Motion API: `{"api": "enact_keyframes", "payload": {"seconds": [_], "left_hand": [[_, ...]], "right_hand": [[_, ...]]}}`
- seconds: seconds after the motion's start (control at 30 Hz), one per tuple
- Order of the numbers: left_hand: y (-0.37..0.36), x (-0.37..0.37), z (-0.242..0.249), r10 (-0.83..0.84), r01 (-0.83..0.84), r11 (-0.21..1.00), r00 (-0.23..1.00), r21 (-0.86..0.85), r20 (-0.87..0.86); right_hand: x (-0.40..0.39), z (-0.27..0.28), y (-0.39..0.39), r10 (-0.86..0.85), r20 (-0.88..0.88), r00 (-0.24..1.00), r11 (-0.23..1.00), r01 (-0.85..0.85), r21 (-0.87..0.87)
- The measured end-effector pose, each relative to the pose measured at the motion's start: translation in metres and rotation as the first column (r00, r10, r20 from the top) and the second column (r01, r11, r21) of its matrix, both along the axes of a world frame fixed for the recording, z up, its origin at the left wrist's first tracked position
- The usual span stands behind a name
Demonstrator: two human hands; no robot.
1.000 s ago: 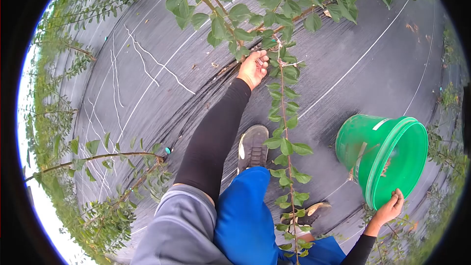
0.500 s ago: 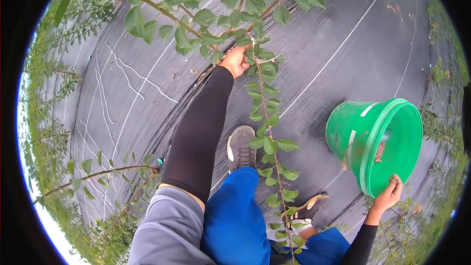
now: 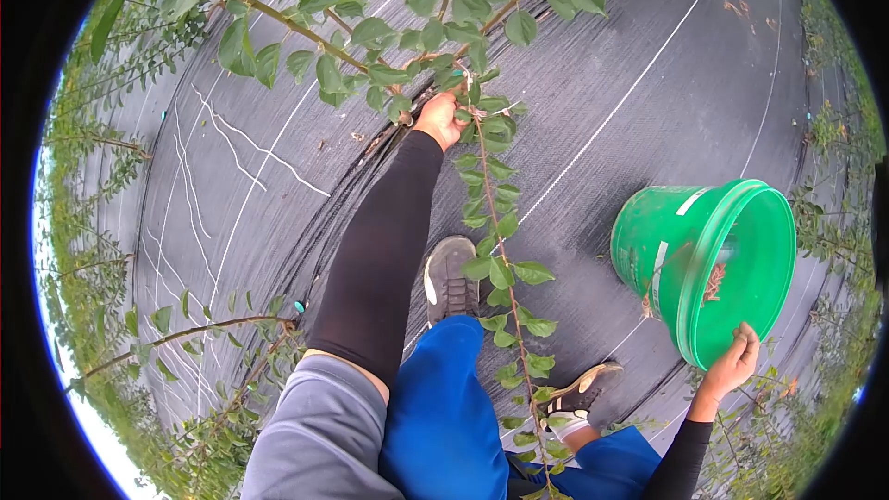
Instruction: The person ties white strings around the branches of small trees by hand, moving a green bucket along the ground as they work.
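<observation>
My left hand (image 3: 439, 120) reaches in among the leaves where several branches meet. Its fingers are curled closed against the stem, and leaves partly hide what is in them. A white string (image 3: 500, 111) is tied around the branch just beside these fingers. From there a long leafy branch (image 3: 505, 268) runs down towards my legs. On the right, my right hand (image 3: 732, 366) grips the rim of a green bucket (image 3: 662, 236). The bucket is tilted, its mouth facing right, with a small heap of brownish bits (image 3: 714, 283) inside.
Black ground cover (image 3: 593, 83) with white lines lies underfoot. Loose white strings (image 3: 236, 143) lie on it to the left. A thicker branch (image 3: 250, 2) crosses the upper left, and another low branch (image 3: 185, 327) reaches in at lower left. My shoes (image 3: 452, 273) stand by the hanging branch.
The whole view has shifted slightly, so the branches and bucket sit a little further left and up. Both hands keep their places on the plant and the bucket.
</observation>
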State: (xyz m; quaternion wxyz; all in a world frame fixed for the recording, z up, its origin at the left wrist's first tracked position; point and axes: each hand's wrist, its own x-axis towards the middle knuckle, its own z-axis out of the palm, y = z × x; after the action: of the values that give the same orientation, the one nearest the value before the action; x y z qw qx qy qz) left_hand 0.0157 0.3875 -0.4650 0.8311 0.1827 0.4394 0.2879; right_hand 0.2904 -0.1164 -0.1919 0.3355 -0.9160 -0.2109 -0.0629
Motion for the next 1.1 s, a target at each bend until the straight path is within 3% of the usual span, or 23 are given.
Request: {"api": "enact_keyframes", "payload": {"seconds": [0.27, 0.33, 0.47, 0.63, 0.77, 0.9, 1.1], "left_hand": [[-0.01, 0.006, 0.02, 0.101, -0.101, 0.995, 0.994, -0.006, 0.042], [-0.008, 0.006, 0.013, 0.245, -0.229, 0.962, 0.965, -0.151, 0.097], [-0.014, 0.005, 0.036, 0.246, -0.236, 0.964, 0.966, -0.123, 0.074], [-0.007, 0.005, 0.038, 0.314, -0.295, 0.947, 0.933, -0.126, 0.176], [0.003, 0.013, 0.034, 0.251, -0.242, 0.965, 0.964, -0.105, 0.088], [0.012, 0.013, 0.033, 0.12, -0.105, 0.992, 0.965, -0.076, 0.232], [0.014, 0.013, 0.032, 0.119, -0.11, 0.991, 0.987, -0.08, 0.111]], "right_hand": [[0.0, 0.001, 0.0, 0.024, 0.008, 1.0, 1.0, -0.024, 0.012], [0.0, 0.001, 0.001, 0.023, 0.009, 1.0, 1.0, -0.023, 0.0], [0.0, 0.002, 0.001, 0.017, -0.001, 1.0, 1.0, -0.017, 0.0], [0.0, 0.002, 0.0, -0.01, 0.001, 1.0, 0.999, 0.01, -0.036], [0.0, 0.0, -0.001, -0.02, -0.034, 0.999, 1.0, 0.02, 0.007], [0.001, -0.001, -0.001, -0.029, -0.038, 0.999, 0.999, 0.03, 0.03], [0.0, 0.001, 0.0, -0.025, -0.047, 0.999, 0.999, 0.026, 0.025]]}}
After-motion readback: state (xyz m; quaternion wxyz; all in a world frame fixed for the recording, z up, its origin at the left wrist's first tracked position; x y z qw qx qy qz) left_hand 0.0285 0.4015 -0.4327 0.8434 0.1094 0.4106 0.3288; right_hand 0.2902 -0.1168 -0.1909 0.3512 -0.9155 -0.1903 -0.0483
